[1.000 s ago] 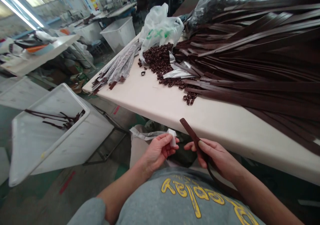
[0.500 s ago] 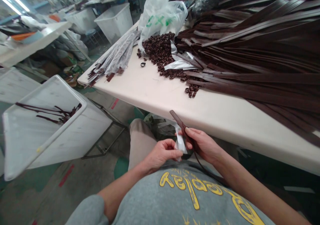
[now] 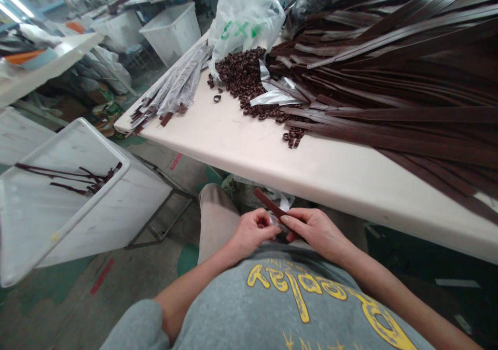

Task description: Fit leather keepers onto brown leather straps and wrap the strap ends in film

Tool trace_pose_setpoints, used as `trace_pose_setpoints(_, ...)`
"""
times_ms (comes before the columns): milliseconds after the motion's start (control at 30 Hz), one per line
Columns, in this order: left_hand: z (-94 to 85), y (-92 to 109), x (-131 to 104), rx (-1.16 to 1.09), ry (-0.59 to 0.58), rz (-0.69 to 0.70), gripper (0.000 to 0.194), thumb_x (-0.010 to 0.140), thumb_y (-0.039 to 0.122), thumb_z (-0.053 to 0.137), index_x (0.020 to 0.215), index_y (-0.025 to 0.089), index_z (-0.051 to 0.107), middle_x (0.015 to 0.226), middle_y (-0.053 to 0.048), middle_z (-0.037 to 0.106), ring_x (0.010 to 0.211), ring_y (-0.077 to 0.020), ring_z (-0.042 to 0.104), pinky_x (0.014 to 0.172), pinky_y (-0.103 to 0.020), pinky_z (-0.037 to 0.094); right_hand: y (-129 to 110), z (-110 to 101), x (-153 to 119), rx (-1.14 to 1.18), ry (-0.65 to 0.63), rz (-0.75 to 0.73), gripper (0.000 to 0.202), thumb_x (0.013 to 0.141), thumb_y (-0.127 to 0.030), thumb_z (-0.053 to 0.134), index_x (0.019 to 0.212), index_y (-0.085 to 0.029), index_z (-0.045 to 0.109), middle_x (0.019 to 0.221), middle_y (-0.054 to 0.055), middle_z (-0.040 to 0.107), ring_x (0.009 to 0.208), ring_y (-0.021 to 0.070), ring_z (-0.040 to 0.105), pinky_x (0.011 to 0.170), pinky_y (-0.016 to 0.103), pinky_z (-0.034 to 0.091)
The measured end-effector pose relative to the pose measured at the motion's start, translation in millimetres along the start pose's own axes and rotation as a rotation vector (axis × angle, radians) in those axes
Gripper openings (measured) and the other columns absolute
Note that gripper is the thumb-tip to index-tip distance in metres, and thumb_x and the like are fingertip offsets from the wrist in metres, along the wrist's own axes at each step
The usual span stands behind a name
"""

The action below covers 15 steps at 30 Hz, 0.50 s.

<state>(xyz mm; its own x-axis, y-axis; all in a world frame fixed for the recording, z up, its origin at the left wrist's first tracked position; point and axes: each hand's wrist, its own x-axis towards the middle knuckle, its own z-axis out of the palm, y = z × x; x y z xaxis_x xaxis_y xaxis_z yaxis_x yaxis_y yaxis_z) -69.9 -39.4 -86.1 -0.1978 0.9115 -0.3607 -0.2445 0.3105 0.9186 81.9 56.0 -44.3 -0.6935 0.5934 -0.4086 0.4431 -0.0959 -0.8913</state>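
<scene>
My right hand (image 3: 317, 231) is closed around a dark brown strap (image 3: 265, 200), whose flat end points up and left past my fingers. Close beside it, the fingers of my left hand (image 3: 252, 232) are pinched on a thin strip of clear plastic film (image 3: 275, 219), mostly covered by the fingertips. Both hands are low in front of my shirt, just off the near edge of the table (image 3: 241, 145). A large pile of similar brown straps (image 3: 389, 88) covers the right side of the tabletop.
Small brown loops (image 3: 243, 75) lie heaped by a white plastic bag (image 3: 247, 18). Straps in plastic sleeves (image 3: 175, 83) are stacked at the table's left corner, with a single loop (image 3: 217, 99) nearby. At left, a white bin (image 3: 128, 205) holds several brown strips.
The strap in my right hand has turned, its end now lower and further left. The white strip at my left fingers has shrunk from view. The hands are slightly closer together.
</scene>
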Motion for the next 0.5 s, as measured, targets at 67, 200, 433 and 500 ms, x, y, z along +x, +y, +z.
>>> trace_pose_setpoints(67,2.1,1,0,0.053,0.006,0.032,0.034,0.061,0.035,0.084,0.064,0.017,0.055,0.059,0.004,0.056,0.055,-0.0093,0.050,0.055,-0.022,0.037,7,-2,3,0.000,0.048,-0.014,0.034,0.082,-0.048,0.062,0.079,-0.016,0.071,0.060,0.001,0.062,0.057,0.0140,0.056,0.056,0.026,0.042)
trace_pose_setpoints(200,5.9,9,-3,-0.209,-0.096,-0.064,0.038,0.058,0.035,0.088,0.065,0.016,0.055,0.058,0.001,0.062,0.054,-0.0106,0.055,0.055,-0.022,0.042,8,-8,1,0.350,0.064,-0.007,0.039,0.076,-0.053,0.073,0.082,-0.015,0.072,0.056,0.000,0.060,0.052,0.0107,0.051,0.053,0.023,0.039)
trace_pose_setpoints(433,-17.6,15,7,-0.746,0.108,-0.261,0.026,0.071,0.025,0.085,0.076,0.013,0.063,0.073,-0.002,0.066,0.056,-0.0087,0.061,0.053,-0.018,0.052,-60,-27,-74,0.729,-0.176,-0.025,0.041,0.080,-0.059,0.071,0.077,-0.018,0.070,0.051,-0.001,0.055,0.037,0.0045,0.036,0.042,0.020,0.029)
trace_pose_setpoints(500,-26.4,27,12,-0.822,0.172,-0.280,0.013,0.083,0.021,0.074,0.082,0.012,0.065,0.075,-0.004,0.067,0.056,-0.0095,0.062,0.052,-0.019,0.054,-75,-32,-91,0.638,-0.262,-0.050,0.043,0.081,-0.062,0.069,0.074,-0.020,0.069,0.055,-0.001,0.056,0.039,0.0062,0.041,0.043,0.021,0.035)
